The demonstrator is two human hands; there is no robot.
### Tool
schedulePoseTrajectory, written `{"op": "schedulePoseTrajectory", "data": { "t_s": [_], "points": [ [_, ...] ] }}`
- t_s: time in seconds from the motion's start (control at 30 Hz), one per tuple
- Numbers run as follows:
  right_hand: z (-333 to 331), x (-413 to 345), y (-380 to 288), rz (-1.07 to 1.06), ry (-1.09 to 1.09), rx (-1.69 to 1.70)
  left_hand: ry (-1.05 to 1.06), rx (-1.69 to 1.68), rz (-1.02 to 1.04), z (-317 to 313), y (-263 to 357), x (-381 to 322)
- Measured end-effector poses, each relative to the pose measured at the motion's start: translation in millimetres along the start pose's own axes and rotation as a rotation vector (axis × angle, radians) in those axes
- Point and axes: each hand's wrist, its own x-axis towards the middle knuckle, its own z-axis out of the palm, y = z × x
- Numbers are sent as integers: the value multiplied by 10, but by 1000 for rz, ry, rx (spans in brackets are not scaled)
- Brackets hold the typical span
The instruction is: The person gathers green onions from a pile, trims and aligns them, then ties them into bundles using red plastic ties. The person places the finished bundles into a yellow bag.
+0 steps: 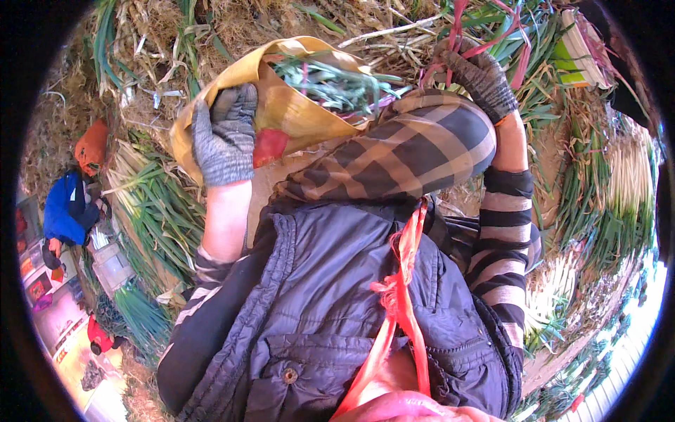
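My left hand (225,134), in a grey knitted glove, grips the side of a yellow woven sack (311,113) and tilts its mouth towards me. Inside the sack lie cut green leaves (327,84), somewhat blurred, and a red patch shows on its side. At the upper right, my gloved right hand (477,74) has its fingers curled around pink plastic strips (519,39), just beyond my knee in checked trousers (401,142). Part of the strips is hidden by the fingers. A red cord (406,279) hangs down the front of my dark vest.
Leafy green onions (158,211) lie on the left, with more bundles (630,184) on the right. Dry roots and stalks (153,58) cover the ground ahead. An open carton (582,50) stands upper right. A person in blue (66,208) and another in red (100,335) are farther left.
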Motion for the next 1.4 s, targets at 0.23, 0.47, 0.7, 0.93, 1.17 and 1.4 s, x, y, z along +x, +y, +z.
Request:
{"op": "schedulePoseTrajectory", "data": {
  "t_s": [0.23,0.47,0.7,0.93,1.17,1.4],
  "points": [
    [132,94,-22,136,92,100,-5,1766,172,-622,-100,395],
    [204,216,122,63,60,-62,-800,2068,981,106,-485,1004],
    [63,194,244,193,166,-65,-1304,2439,204,561,-1334,2313],
    [-218,-84,563,346,401,-6,-1752,2813,-477,401,-1133,2346],
    [-336,86,667,289,529,396,-1633,2704,164,756,3,1599],
    [-354,599,195,-176,246,-11,-1016,2963,142,444,720,508]
  ]
}}
